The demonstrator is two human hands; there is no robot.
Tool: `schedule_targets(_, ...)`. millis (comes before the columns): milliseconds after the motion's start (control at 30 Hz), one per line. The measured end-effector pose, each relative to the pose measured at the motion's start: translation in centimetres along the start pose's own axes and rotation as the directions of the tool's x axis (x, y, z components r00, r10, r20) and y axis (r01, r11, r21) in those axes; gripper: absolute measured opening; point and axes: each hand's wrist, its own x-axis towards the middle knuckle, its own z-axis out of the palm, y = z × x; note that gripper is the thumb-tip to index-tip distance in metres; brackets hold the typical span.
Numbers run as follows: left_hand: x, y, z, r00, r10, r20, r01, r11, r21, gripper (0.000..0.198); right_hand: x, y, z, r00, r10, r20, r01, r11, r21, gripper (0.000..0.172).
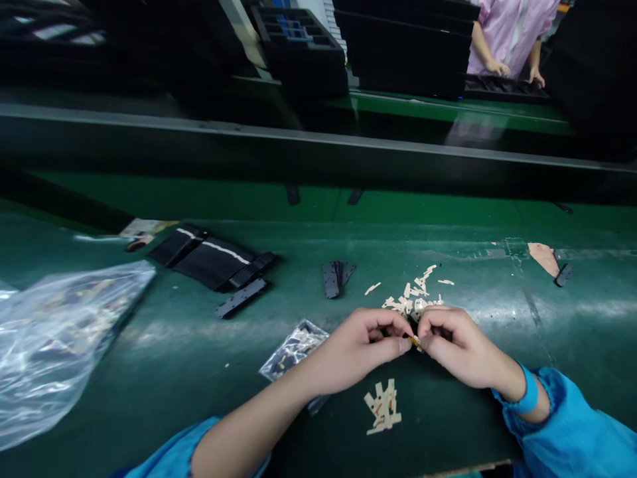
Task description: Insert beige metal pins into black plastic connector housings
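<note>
My left hand [371, 348] and my right hand [455, 345] meet above the bench, thumbs and fingertips pinched together. Between them is a small flat strip [415, 342] with amber and pale parts; both hands grip it, and the fingers cover most of it. Just beyond my fingertips lies a loose pile of small cream-coloured flat pieces [405, 302], partly hidden behind the hands. Nearer to me is a second heap of similar cream pieces [383, 408], some with amber bits. Under my left forearm, a clear plastic bag [296, 345] of small pieces is partly covered.
A large clear plastic bag [64, 338] lies at the left of the green bench [472, 425]. Bundled black strips [213, 259] and loose black parts [337, 277] lie farther back. Behind a dark rail [318, 149] stand black trays [405, 50] and a person in pink [515, 33].
</note>
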Motion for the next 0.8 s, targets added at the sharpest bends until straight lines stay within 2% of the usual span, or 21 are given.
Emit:
schedule_targets(67, 0.0, -0.2, 0.0, 1.0, 0.0, -0.023, 0.001, 1.0, 0.006, 0.012, 0.0, -0.1, 0.0, 1.0, -0.019, -0.005, 0.019, 0.999, -0.04, 0.021)
schedule_targets(167, 0.0, -0.2, 0.0, 0.994, 0.025, -0.109, -0.011, 0.992, 0.125, 0.016, -0.1, -0.1, 0.0, 0.986, -0.082, -0.148, 0.048, 0.974, -0.222, 0.014)
schedule_targets(233, -0.2, -0.2, 0.1, 0.977, 0.096, -0.19, -0.045, 0.966, 0.254, 0.018, -0.3, -0.1, 0.2, 0.956, -0.175, -0.236, 0.074, 0.921, -0.382, 0.007)
schedule_targets(300, -0.4, -0.2, 0.3, 0.952, 0.204, -0.228, -0.105, 0.918, 0.382, 0.018, -0.5, -0.1, 0.5, 0.943, -0.238, -0.232, 0.105, 0.876, -0.47, 0.01)
schedule_targets(433, -0.9, -0.3, 0.6, 0.91, 0.394, -0.127, -0.255, 0.775, 0.578, 0.017, -0.6, 0.0, 1.0, 0.963, -0.198, -0.186, 0.101, 0.897, -0.43, 0.016)
schedule_targets(600, -1.3, 0.0, 0.6, 0.885, 0.459, 0.081, -0.367, 0.577, 0.73, 0.021, -0.2, -0.1, 0.9, 0.977, -0.114, -0.178, 0.053, 0.949, -0.312, 0.017)
schedule_targets(700, -1.3, 0.1, 0.6, 0.883, 0.458, 0.104, -0.376, 0.556, 0.741, 0.021, -0.2, -0.2, 0.8, 0.985, -0.091, -0.148, 0.048, 0.962, -0.27, 0.017)
schedule_targets(800, -1.3, 0.2, 0.7, 0.89, 0.449, 0.079, -0.364, 0.596, 0.715, 0.02, -0.2, -0.3, 0.8, 0.987, -0.086, -0.137, 0.05, 0.968, -0.245, 0.019)
